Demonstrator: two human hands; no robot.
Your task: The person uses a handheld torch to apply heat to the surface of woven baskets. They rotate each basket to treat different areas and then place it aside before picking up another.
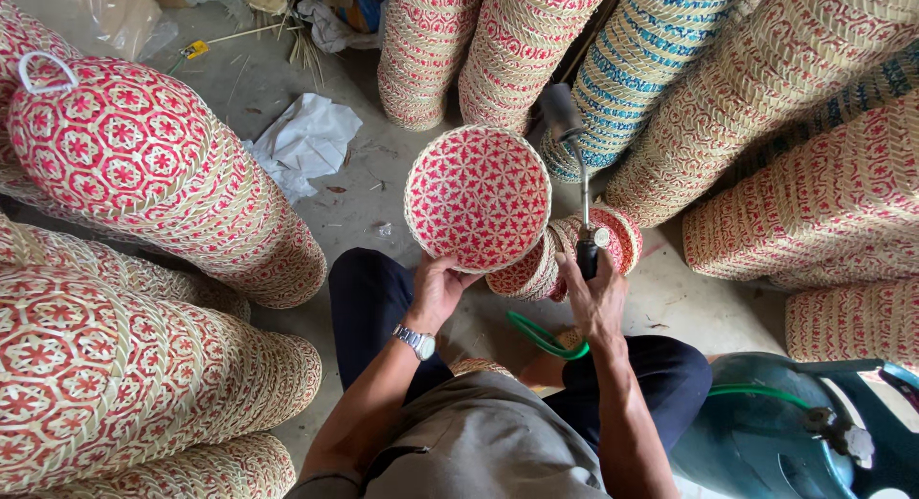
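**Basket held open toward a gas torch**

Head view. Nearest the camera is the person's grey shirt (488, 451), with dark trousers (369, 298) over knees spread apart, which leaves a working gap between them. A metal wristwatch (415, 341) sits on the left wrist.

The left hand (438, 290) grips the lower rim of a round woven basket (477, 199), red and straw-coloured. The thumb lies over the rim edge and the fingers curl behind it, so only the edge is pinched and the inside stays fully exposed. The basket is raised above the floor, tilted so its hollow faces up toward the camera and sits just beside the torch head.

The right hand (595, 298) is wrapped around the black handle of a gas torch (582, 188), fingers pressed together in a closed fist-type grip. The torch's thin metal tube stands nearly upright, with the dark burner head at the basket's upper right rim. No flame can be made out.

A green hose (541, 338) loops from below the handle toward a blue-green gas cylinder (756, 432) lying at the person's right, within hose reach.

A short stack of nested baskets (574, 260) rests directly behind the hands. Tall stacks of baskets (144, 221) lie on both sides, some blue-patterned (641, 68). Crumpled white paper (306, 140) lies on the concrete floor (383, 188).
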